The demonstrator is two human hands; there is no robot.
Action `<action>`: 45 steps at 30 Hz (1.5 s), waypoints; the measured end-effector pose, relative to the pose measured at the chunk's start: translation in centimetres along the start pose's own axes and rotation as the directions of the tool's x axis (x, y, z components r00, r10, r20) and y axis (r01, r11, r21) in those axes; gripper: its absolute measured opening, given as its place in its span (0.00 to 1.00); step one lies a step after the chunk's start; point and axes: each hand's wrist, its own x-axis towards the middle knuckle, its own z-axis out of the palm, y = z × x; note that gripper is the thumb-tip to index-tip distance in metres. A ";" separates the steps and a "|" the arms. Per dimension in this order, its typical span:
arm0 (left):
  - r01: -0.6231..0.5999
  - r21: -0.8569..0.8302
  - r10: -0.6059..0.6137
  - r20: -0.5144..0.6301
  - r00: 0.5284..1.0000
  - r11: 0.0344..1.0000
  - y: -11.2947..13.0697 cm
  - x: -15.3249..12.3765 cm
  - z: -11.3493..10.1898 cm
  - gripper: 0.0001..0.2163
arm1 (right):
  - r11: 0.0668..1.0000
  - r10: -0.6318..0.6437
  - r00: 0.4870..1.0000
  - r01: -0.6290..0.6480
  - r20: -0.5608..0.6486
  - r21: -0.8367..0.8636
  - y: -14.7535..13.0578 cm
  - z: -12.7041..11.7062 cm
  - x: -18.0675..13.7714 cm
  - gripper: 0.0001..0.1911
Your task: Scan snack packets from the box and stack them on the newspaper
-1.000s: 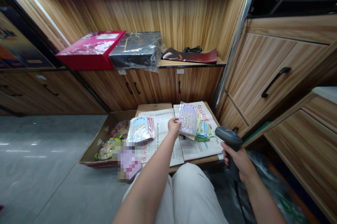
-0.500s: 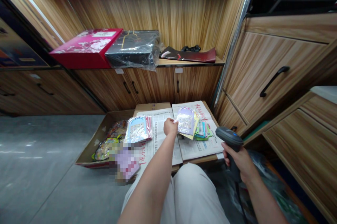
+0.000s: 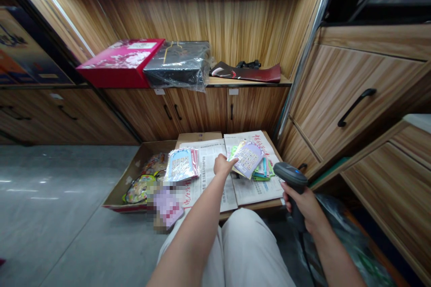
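Observation:
My left hand [image 3: 225,165] pinches the left edge of a purple plastic-wrapped packet [image 3: 249,158] printed with rows of small figures. That packet lies tilted over a pile of yellow, green and blue packets [image 3: 263,170]. Beneath them newspaper [image 3: 215,188] is spread on cardboard. Wrapped round the handle of a black barcode scanner [image 3: 292,177], my right hand [image 3: 305,206] holds it upright at the right, its cable hanging down. A stack of light blue and pink packets [image 3: 182,165] sits left of my left hand.
An open cardboard box [image 3: 123,188] at the left holds bagged items. A pixelated purple object [image 3: 168,206] lies in front of it. On the shelf stand a pink box [image 3: 121,62] and a plastic-wrapped black box [image 3: 178,63]. Wooden cabinets [image 3: 350,89] rise at the right.
The purple packet has turned and shifted right over the pile, with my left hand still at its edge. The scanner stays in my right hand. The view has shifted slightly.

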 end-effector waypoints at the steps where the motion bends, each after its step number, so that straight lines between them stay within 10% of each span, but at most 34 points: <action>1: 0.008 0.008 -0.008 0.008 1.000 1.000 -0.1 -0.1 0.3 0.22 | 1.000 0.003 1.000 -0.003 0.001 0.001 0.0 0.1 0.0 0.23; 31: 0.275 -0.560 -0.171 0.232 0.958 0.782 1.2 0.6 1.9 0.08 | 1.000 0.004 1.000 -0.004 -0.022 -0.003 -0.2 -0.7 -0.1 0.23; 45: 0.220 -0.711 -0.194 0.118 0.974 0.668 1.2 1.9 0.8 0.09 | 1.000 0.015 1.000 -0.015 0.001 0.028 0.2 -1.0 -0.1 0.25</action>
